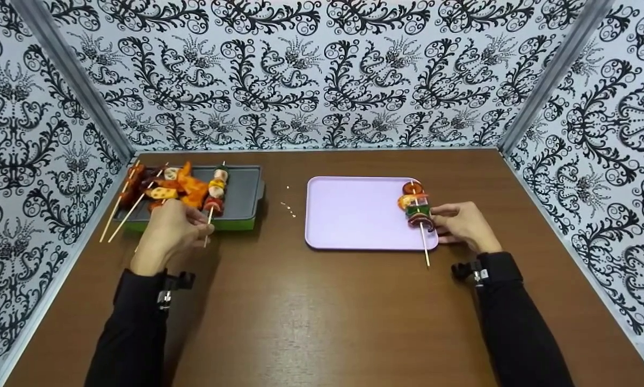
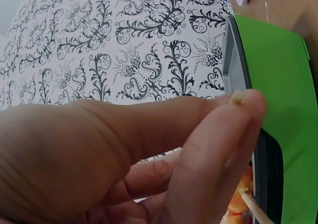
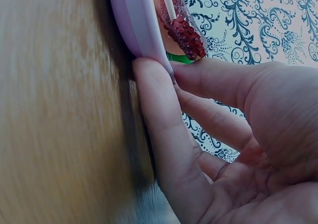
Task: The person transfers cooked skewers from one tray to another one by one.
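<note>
My left hand (image 1: 204, 228) pinches the bare end of a wooden skewer (image 1: 216, 189) loaded with white, yellow and red pieces. That skewer lies in a grey tray with a green side (image 1: 244, 201) at the left. In the left wrist view the stick's tip (image 2: 237, 97) shows between thumb and forefinger, beside the tray (image 2: 278, 85). My right hand (image 1: 439, 226) rests at the right rim of a pink tray (image 1: 354, 212). Its fingers touch a skewer of red, orange and green pieces (image 1: 417, 207) lying there. Close up, the thumb (image 3: 149, 100) presses the tray rim (image 3: 134, 20) under the food (image 3: 184, 30).
Several more loaded skewers (image 1: 155, 191) are piled in the grey tray's left half, their sticks poking over its front edge. A few pale crumbs (image 1: 288, 207) lie on the brown table (image 1: 311, 312) between the trays. Patterned walls (image 1: 322, 75) close in the back and both sides.
</note>
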`<state>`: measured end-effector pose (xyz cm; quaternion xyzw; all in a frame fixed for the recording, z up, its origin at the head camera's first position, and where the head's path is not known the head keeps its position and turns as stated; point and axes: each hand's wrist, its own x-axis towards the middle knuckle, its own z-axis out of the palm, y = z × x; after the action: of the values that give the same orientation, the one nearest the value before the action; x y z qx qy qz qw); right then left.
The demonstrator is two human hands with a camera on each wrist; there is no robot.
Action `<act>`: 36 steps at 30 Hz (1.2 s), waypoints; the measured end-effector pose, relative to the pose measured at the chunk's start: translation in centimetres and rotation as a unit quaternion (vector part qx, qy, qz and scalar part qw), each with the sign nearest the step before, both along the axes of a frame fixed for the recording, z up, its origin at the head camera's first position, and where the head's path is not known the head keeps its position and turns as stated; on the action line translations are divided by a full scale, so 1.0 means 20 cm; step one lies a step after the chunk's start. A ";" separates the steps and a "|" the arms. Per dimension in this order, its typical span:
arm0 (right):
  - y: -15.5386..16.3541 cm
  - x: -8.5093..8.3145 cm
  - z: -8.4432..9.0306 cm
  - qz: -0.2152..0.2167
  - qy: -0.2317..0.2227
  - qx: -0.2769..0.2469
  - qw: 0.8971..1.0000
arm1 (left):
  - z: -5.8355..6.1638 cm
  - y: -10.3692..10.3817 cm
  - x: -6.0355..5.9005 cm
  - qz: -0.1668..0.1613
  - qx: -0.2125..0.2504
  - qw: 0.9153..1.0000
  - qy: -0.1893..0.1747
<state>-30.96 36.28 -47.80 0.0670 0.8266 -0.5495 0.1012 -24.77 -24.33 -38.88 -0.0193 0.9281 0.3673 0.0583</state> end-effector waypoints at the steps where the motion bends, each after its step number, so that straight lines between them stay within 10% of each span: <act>1: 0.00 0.00 0.00 0.002 0.001 0.001 1.000 | 0.00 0.01 0.00 0.005 0.010 1.000 -0.004; 15: 0.01 0.00 -0.02 0.006 0.004 -0.005 1.000 | -0.04 0.15 0.02 -0.015 -0.031 0.994 0.105; 36: 0.01 -0.01 -0.01 -0.002 -0.015 -0.012 1.000 | -0.08 0.41 -0.03 -0.029 -0.027 0.985 0.170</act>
<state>-31.19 36.57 -47.91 0.0759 0.8182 -0.5586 0.1129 -25.35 -16.20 -40.53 0.0685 0.9344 0.3379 -0.0900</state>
